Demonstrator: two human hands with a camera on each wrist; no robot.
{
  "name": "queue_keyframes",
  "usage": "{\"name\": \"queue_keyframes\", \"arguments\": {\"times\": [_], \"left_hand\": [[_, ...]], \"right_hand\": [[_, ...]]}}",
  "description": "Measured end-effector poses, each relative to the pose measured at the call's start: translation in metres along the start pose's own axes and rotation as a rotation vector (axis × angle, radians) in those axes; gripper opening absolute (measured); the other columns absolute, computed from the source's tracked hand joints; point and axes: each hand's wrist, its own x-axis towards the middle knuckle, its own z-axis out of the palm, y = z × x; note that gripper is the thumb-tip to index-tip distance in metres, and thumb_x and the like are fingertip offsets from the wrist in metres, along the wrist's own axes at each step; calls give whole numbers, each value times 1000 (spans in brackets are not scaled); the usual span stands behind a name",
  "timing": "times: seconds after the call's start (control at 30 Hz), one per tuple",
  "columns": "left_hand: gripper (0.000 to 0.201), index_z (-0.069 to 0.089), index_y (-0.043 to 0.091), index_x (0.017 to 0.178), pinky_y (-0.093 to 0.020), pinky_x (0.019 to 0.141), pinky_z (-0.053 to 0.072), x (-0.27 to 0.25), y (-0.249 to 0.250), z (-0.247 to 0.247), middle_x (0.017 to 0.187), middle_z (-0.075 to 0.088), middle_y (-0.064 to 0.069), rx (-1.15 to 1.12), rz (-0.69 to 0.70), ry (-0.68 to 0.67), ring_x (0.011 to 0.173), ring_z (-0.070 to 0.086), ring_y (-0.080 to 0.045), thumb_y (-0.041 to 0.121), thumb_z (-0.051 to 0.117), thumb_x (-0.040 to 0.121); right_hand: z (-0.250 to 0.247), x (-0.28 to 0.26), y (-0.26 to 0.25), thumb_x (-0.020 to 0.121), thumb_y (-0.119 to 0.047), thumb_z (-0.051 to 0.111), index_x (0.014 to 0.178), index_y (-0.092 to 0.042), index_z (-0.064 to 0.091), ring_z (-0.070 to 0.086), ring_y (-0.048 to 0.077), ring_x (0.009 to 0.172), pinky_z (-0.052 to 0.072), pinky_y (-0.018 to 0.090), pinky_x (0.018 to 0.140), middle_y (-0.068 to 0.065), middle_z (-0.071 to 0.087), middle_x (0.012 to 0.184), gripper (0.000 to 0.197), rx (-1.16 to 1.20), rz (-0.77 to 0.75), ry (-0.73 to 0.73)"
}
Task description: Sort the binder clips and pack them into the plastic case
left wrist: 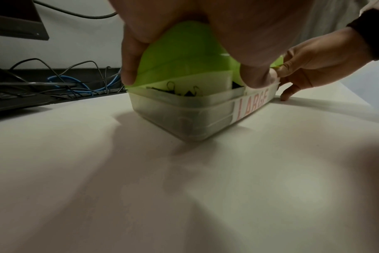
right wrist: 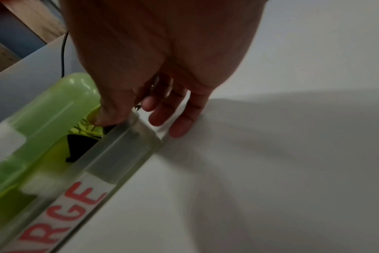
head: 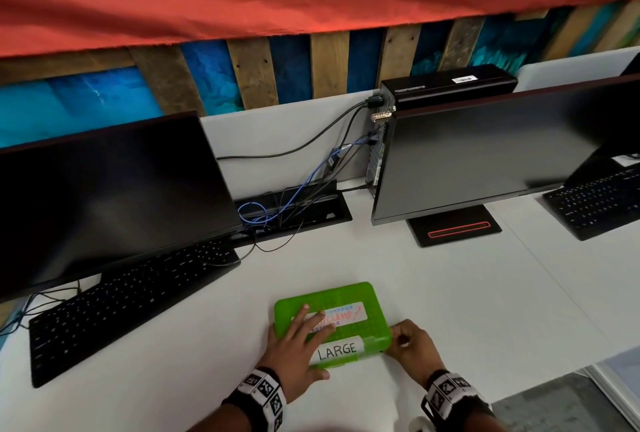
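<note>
I see the plastic case (head: 346,296) sitting on the white worktop (head: 450,293), close to the near edge. It has a green lid (left wrist: 184,51) and a clear bottom part (left wrist: 184,119). A white label (head: 337,351) on the front says LARGE. Another label (head: 346,314) on top of the lid has small writing I cannot read well.

My left hand (head: 294,345) lies flat on the lid with the fingers spread and straight, so this grip is wide and presses down on the lid. The thumb is on the near side of the case, by the front label.

My right hand (head: 410,345) is at the right front corner of the case. From the right wrist camera, the thumb (right wrist: 110,113) pushes on the lid's corner, and the other fingers (right wrist: 182,126) hang loose, with one fingertip touching the worktop. This grip holds nothing.

The lid is not fully shut. From the left wrist camera there is a gap along the front between lid and bottom part. Through that gap I see black binder clips (left wrist: 180,90) with thin wire handles lying inside the case. One more black clip (right wrist: 80,147) shows in the gap near the right corner.

Farther back on the worktop are two dark monitors, one on the left (head: 104,196) and one on the right (head: 485,154). A black keyboard (head: 128,307) lies left of the case, well apart from it. A tangle of black and blue cables (head: 273,210) sits between the monitors.
</note>
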Motion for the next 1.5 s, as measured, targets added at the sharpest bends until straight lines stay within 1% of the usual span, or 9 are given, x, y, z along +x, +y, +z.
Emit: {"name": "queue_keyframes", "arguments": {"times": [0.33, 0.4, 0.5, 0.6, 0.73, 0.9, 1.1, 1.23, 1.5], "left_hand": [[80, -3, 44, 141, -67, 108, 5, -2, 3, -3, 153, -17, 18, 13, 0, -27, 134, -33, -8, 65, 45, 81], [82, -5, 43, 141, -68, 107, 5, -2, 3, -1, 153, -18, 17, 34, 7, -29, 135, -33, -11, 67, 45, 80], [80, -13, 48, 140, -70, 106, 4, -2, 2, 1, 153, -20, 16, 31, 21, -22, 133, -35, -11, 65, 41, 83], [81, -26, 55, 131, -73, 103, 3, 1, 1, 7, 150, -24, 19, 50, 44, 15, 133, -36, -13, 63, 40, 85], [77, -22, 54, 135, -77, 96, -8, 3, 3, 12, 138, -43, 22, 81, 51, 9, 130, -40, -14, 61, 39, 88], [90, 9, 46, 144, -78, 80, 34, 2, 0, 22, 157, -7, 9, 169, -2, 93, 141, 1, -27, 71, 55, 70], [85, 9, 48, 143, -73, 81, 40, 1, 2, 22, 154, 13, 10, 148, 6, 149, 141, 3, -25, 64, 56, 73], [86, 27, 47, 138, -64, 71, 49, 1, 5, 19, 148, 31, 10, 175, -24, 142, 138, 22, -24, 67, 64, 63], [65, 16, 47, 138, -78, 90, 22, 6, 1, 22, 156, 1, 9, 125, 57, 117, 142, -12, -23, 57, 47, 82]], "right_hand": [[-21, 3, 8, 69, 10, 70, 79, -7, 54, 68, 34, 83, 55, 44, 77, 4, 75, 80, 26, 169, 48, -29], [-26, 1, -1, 74, -5, 68, 90, -21, 54, 65, 23, 99, 53, 38, 87, -8, 70, 99, 27, 102, -135, -38], [-14, -5, -22, 79, -50, 64, 132, -38, 37, 28, -4, 136, 29, 16, 109, -23, 28, 147, 61, -248, -428, -263], [12, -5, -24, 74, -79, 41, 149, -26, -3, -5, -3, 141, 17, 18, 115, -13, -22, 154, 102, -354, -405, -327], [17, -11, -13, 75, -77, 40, 140, -34, -24, 1, 3, 141, 20, 26, 116, -10, -24, 152, 101, -282, -276, -324], [4, -15, 27, 87, -61, 34, 114, -41, -55, -7, 20, 146, -14, 18, 113, -32, -48, 132, 95, -679, -371, -451], [-9, -7, -6, 74, -75, 52, 149, -20, 0, -6, 5, 144, 0, 33, 119, -8, -4, 156, 106, -634, -485, -194], [13, -1, -35, 79, -71, 45, 144, -28, 27, 19, 13, 143, 13, 45, 113, -4, 29, 153, 81, -941, -790, -434], [21, 3, -39, 76, -61, 55, 132, -28, 45, 45, 10, 130, 26, 47, 104, -12, 55, 134, 66, -992, -831, -400]]}}
